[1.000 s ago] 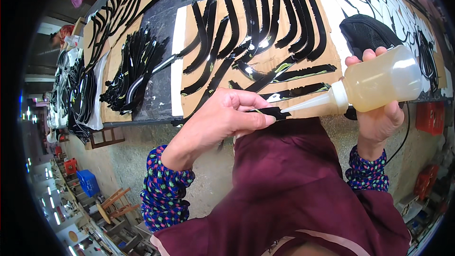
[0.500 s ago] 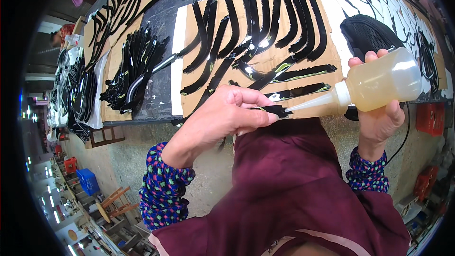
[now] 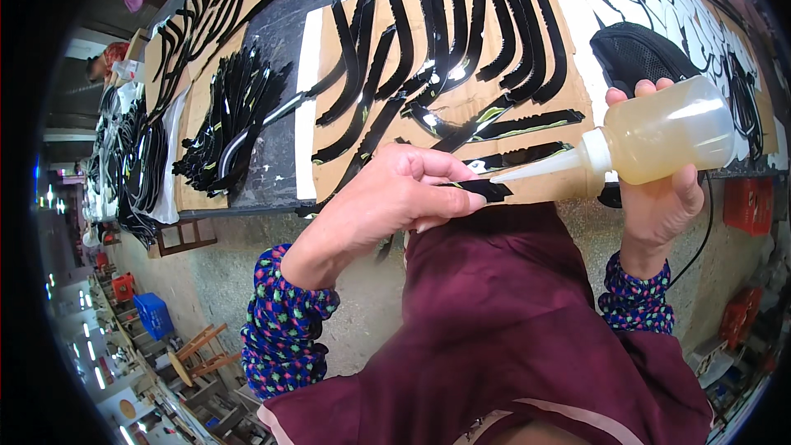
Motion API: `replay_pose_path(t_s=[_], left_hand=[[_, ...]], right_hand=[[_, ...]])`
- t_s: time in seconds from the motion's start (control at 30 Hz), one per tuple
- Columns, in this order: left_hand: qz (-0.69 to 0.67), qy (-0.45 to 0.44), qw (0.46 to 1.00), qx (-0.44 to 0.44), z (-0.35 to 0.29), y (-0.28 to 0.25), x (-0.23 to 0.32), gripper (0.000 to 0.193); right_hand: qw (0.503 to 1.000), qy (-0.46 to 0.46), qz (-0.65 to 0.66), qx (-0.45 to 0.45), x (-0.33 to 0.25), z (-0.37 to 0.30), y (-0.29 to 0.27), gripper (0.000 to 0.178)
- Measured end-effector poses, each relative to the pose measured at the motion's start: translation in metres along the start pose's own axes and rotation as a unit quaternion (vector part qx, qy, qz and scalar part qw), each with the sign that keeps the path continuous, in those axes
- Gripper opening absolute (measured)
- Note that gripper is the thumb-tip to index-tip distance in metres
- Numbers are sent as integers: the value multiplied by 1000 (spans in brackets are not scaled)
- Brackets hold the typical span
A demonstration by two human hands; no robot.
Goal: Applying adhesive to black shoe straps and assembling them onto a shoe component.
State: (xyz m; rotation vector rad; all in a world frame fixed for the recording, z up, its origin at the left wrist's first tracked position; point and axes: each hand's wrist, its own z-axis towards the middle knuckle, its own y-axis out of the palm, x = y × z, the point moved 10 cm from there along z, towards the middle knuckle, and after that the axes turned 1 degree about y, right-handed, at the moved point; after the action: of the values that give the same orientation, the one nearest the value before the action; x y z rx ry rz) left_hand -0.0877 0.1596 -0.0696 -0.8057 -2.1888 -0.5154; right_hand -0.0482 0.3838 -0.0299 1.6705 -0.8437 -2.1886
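My left hand (image 3: 404, 194) pinches a black strip (image 3: 493, 190) between thumb and fingertips, its short end sticking out to the right. In my right hand (image 3: 662, 206) a clear squeeze bottle (image 3: 671, 130) lies tilted on its side, part-filled with yellowish liquid. Its long pointed nozzle (image 3: 544, 166) reaches left, the tip just at the upper edge of the held strip. Whether liquid comes out is too small to tell. Beyond my hands, several curved black strips (image 3: 404, 41) with notched edges lie on a cardboard sheet (image 3: 375, 152) on the dark table.
A heap of black strips (image 3: 235, 115) sits on cardboard to the left. At the right are a black mesh pouch (image 3: 638, 58) and pointed white pieces (image 3: 651, 0). The table's near edge runs just before my apron (image 3: 503, 280). A wooden stool (image 3: 194, 354) stands lower left.
The nozzle tip has shifted slightly left and up, from the strip's end to along its upper edge. The bottle stays in my right hand and the strip in my left.
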Motion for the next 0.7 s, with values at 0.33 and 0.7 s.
replay_pose_path(t_s=[0.33,0.7], left_hand=[[0,-6,1000,1,1,1,-1,21],[-2,-9,1000,-1,1,2,-1,18]], right_hand=[[1000,9,9,4,4,0,0,91],[1000,16,5,5,7,1,-1,92]])
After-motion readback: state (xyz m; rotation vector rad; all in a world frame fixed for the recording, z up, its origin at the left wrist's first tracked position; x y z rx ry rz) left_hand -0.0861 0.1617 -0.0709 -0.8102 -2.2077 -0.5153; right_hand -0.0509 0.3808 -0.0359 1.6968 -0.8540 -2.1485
